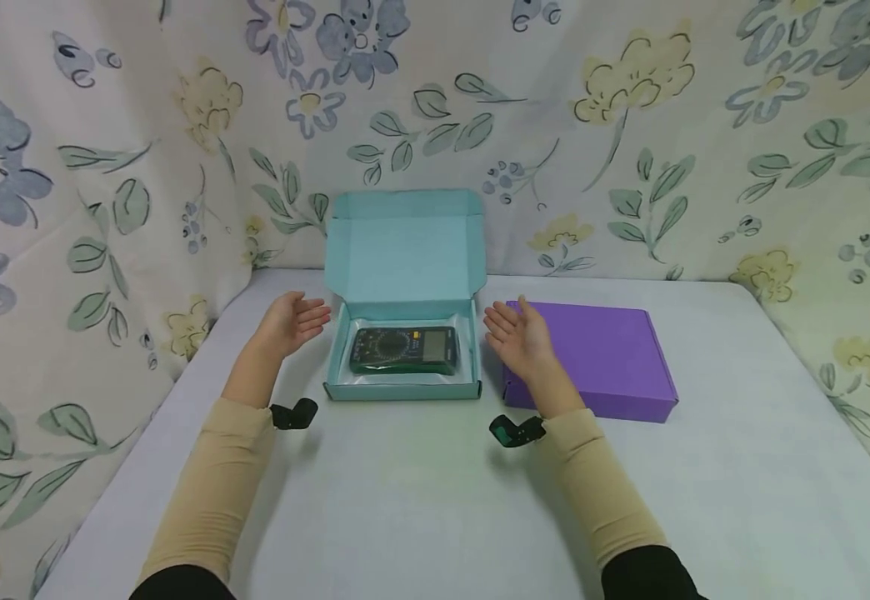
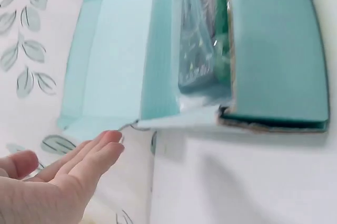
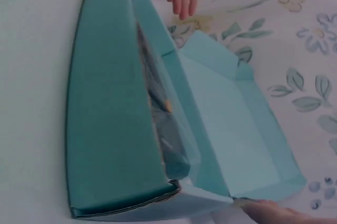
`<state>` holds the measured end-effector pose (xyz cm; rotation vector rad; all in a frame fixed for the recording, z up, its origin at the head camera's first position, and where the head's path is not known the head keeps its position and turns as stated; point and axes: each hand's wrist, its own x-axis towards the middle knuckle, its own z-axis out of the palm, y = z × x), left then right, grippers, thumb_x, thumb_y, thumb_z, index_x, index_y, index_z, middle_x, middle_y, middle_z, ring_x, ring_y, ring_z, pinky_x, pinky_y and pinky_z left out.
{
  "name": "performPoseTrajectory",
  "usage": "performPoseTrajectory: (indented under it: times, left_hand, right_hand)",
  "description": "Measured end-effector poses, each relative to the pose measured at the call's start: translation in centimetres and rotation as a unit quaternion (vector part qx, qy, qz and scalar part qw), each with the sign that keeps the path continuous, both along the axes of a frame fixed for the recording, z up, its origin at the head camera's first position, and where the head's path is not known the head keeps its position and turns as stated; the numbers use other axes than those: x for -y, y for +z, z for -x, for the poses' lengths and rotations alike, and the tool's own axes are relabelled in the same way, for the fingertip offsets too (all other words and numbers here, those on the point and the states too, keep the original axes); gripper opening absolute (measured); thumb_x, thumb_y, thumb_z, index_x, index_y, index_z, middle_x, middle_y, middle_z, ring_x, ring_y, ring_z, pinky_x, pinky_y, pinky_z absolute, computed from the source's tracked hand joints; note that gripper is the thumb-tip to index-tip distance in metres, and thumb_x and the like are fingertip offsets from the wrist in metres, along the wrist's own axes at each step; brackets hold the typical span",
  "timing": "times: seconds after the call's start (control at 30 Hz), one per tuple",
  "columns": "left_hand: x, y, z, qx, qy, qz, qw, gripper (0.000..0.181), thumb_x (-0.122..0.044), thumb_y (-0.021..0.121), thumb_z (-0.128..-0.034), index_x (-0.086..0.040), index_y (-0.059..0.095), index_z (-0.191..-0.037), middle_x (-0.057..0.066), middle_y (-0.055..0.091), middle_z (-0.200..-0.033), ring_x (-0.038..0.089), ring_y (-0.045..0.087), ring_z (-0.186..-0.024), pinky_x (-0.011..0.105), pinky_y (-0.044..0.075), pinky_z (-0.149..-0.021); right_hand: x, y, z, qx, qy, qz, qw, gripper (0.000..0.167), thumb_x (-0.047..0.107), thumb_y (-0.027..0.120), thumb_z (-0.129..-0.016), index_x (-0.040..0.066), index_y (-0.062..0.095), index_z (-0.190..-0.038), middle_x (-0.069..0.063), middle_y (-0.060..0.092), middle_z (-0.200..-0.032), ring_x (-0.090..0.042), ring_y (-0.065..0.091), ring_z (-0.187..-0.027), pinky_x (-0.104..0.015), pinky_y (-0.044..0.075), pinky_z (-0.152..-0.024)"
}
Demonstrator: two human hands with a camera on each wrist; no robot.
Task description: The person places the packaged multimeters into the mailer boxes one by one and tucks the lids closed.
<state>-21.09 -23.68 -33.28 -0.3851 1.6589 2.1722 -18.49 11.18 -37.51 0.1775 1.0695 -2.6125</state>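
Observation:
A teal cardboard box (image 1: 403, 392) stands on the table with its lid (image 1: 405, 250) raised at the back. Inside lies a dark multimeter (image 1: 393, 348) with a dial and a grey display, in clear plastic wrapping (image 1: 356, 367). My left hand (image 1: 296, 321) is held just left of the box, fingers straight and palm turned toward it. On the box's other side is my right hand (image 1: 523, 340), also with straight fingers and holding nothing. The left wrist view shows the left hand (image 2: 68, 182) apart from the box's side wall.
A closed purple box (image 1: 600, 350) lies to the right, partly behind my right hand; whether they touch I cannot tell. White cloth covers the table (image 1: 405, 500). A flowered curtain (image 1: 540, 150) hangs along the back and sides.

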Motion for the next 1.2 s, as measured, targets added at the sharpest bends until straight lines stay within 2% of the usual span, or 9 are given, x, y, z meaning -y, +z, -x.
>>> performPoseTrajectory:
  times: [0.07,0.17,0.23,0.3,0.43,0.57,0.83,1.2]
  left_hand:
    - [0.2,0.0,0.7,0.009,0.031,-0.035,0.9989,0.059,-0.033,0.014,-0.1067,0.0,0.006,-0.155,0.015,0.009,-0.161,0.025,0.015,-0.147,0.032,0.014,-0.118]
    - [0.4,-0.4,1.7,0.013,0.061,-0.08,0.9948,0.059,-0.036,0.013,-0.1066,-0.005,0.005,-0.156,0.011,0.007,-0.162,0.022,0.012,-0.148,0.029,0.012,-0.118]
    - [0.3,-0.6,2.3,0.016,0.075,-0.099,0.9922,0.059,-0.038,0.014,-0.1065,-0.007,0.004,-0.156,0.008,0.005,-0.163,0.02,0.011,-0.148,0.028,0.011,-0.118]
    - [0.2,-0.6,3.0,0.016,0.084,-0.1,0.9913,0.06,-0.039,0.014,-0.1064,-0.008,0.003,-0.156,0.007,0.004,-0.163,0.018,0.009,-0.148,0.027,0.01,-0.118]
    - [0.0,-0.5,4.2,0.012,0.097,-0.092,0.991,0.061,-0.041,0.015,-0.106,-0.009,0.002,-0.156,0.006,0.002,-0.163,0.017,0.007,-0.148,0.025,0.008,-0.118]
    - [-0.3,-0.5,5.1,0.003,0.099,-0.086,0.9913,0.061,-0.04,0.016,-0.1061,-0.009,0.002,-0.156,0.005,0.001,-0.163,0.017,0.005,-0.148,0.025,0.006,-0.118]
    - [-0.9,-0.8,5.7,-0.018,0.073,-0.062,0.9952,0.064,-0.042,0.019,-0.1058,-0.006,0.0,-0.156,0.009,-0.003,-0.163,0.021,0.002,-0.148,0.027,0.006,-0.118]
    - [-1.0,-1.0,5.2,-0.044,0.05,-0.035,0.9972,0.066,-0.042,0.018,-0.1063,-0.001,0.002,-0.155,0.015,0.0,-0.162,0.025,0.005,-0.148,0.03,0.006,-0.119]
  right_hand:
    - [-0.2,0.1,0.9,0.029,-0.015,0.059,0.9977,0.065,0.042,0.02,-0.106,0.004,0.004,-0.156,-0.011,0.003,-0.163,-0.022,0.006,-0.149,-0.033,0.005,-0.119]
    - [-0.1,0.2,2.2,0.068,-0.037,0.123,0.9893,0.064,0.045,0.021,-0.106,0.008,0.006,-0.157,-0.006,0.004,-0.163,-0.018,0.006,-0.148,-0.03,0.006,-0.119]
    - [0.2,0.4,2.9,0.092,-0.056,0.146,0.9834,0.064,0.045,0.022,-0.106,0.011,0.006,-0.157,-0.004,0.005,-0.163,-0.016,0.006,-0.148,-0.028,0.005,-0.119]
    - [0.6,0.7,3.6,0.115,-0.084,0.152,0.978,0.062,0.043,0.024,-0.106,0.011,0.008,-0.157,-0.002,0.006,-0.163,-0.015,0.006,-0.148,-0.027,0.004,-0.119]
    - [1.5,1.3,4.9,0.141,-0.145,0.121,0.9718,0.059,0.039,0.026,-0.107,0.01,0.013,-0.157,-0.002,0.009,-0.163,-0.014,0.007,-0.148,-0.026,0.004,-0.119]
    - [2.1,1.5,5.9,0.135,-0.164,0.092,0.9728,0.058,0.038,0.026,-0.107,0.011,0.015,-0.157,-0.001,0.011,-0.163,-0.013,0.007,-0.148,-0.025,0.005,-0.118]
    - [3.1,1.9,6.8,0.083,-0.141,0.032,0.9861,0.059,0.038,0.022,-0.107,0.008,0.011,-0.156,-0.006,0.008,-0.163,-0.016,0.006,-0.148,-0.028,0.006,-0.119]
    - [3.0,1.6,6.7,0.071,-0.099,-0.02,0.9924,0.059,0.04,0.023,-0.107,0.006,0.017,-0.155,-0.008,0.011,-0.162,-0.017,0.01,-0.148,-0.029,0.005,-0.119]
